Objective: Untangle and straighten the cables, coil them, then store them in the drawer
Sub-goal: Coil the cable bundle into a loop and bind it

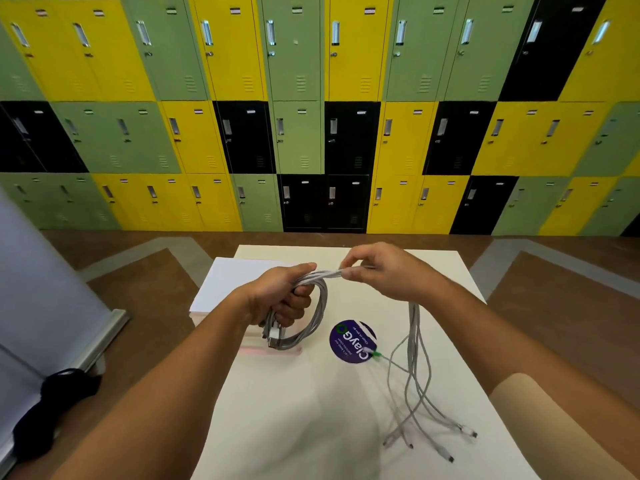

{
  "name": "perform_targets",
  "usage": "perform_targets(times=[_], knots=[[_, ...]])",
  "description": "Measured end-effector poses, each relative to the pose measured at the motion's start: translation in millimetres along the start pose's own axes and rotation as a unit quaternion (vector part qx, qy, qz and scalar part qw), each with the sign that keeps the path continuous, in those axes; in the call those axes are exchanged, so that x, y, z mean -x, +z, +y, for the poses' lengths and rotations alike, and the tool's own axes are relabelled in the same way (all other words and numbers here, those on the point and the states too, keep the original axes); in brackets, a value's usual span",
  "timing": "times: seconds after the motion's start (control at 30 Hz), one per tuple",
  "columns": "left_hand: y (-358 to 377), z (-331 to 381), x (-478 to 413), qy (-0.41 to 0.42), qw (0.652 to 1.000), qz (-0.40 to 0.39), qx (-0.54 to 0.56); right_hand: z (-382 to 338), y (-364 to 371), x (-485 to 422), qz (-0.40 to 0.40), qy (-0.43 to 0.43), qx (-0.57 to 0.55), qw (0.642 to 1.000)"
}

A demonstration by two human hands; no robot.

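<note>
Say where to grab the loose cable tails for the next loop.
Grip the tails high, just under the right hand, where they hang as one bundle; come from the right. Lower down they splay across the table, so one pinch may miss some.

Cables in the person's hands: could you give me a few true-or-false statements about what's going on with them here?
1. The left hand grips a coil of the grey cables. True.
2. The right hand lies flat on the table. False: it pinches the grey cables above the table.
3. The cables' loose ends trail onto the table. True.
4. The purple round label lies on the floor. False: it lies on the table.
</note>
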State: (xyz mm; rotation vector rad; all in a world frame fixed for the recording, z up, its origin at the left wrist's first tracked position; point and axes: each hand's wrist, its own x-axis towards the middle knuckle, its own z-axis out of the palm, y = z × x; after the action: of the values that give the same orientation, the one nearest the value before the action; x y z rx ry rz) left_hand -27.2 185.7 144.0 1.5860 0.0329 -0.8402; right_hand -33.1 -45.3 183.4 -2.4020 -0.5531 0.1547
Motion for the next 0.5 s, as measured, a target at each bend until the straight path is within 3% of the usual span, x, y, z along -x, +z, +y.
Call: perform_targets(times=[0.1,0.3,0.5], knots=[[3,0,0,-0.007,1.000,-0.013,-0.019,-4,-10,-3,-0.025,0.019,-0.037,0.999],[7,5,1,0.022,0.997,-0.039,-0.063,8,-22,-5,-0.080,0.065,-0.218,0.970],[14,7,2,0.052,0.989,-0.135,-0.001,20,-16,-9,-0.044,0.083,-0.293,0.951]])
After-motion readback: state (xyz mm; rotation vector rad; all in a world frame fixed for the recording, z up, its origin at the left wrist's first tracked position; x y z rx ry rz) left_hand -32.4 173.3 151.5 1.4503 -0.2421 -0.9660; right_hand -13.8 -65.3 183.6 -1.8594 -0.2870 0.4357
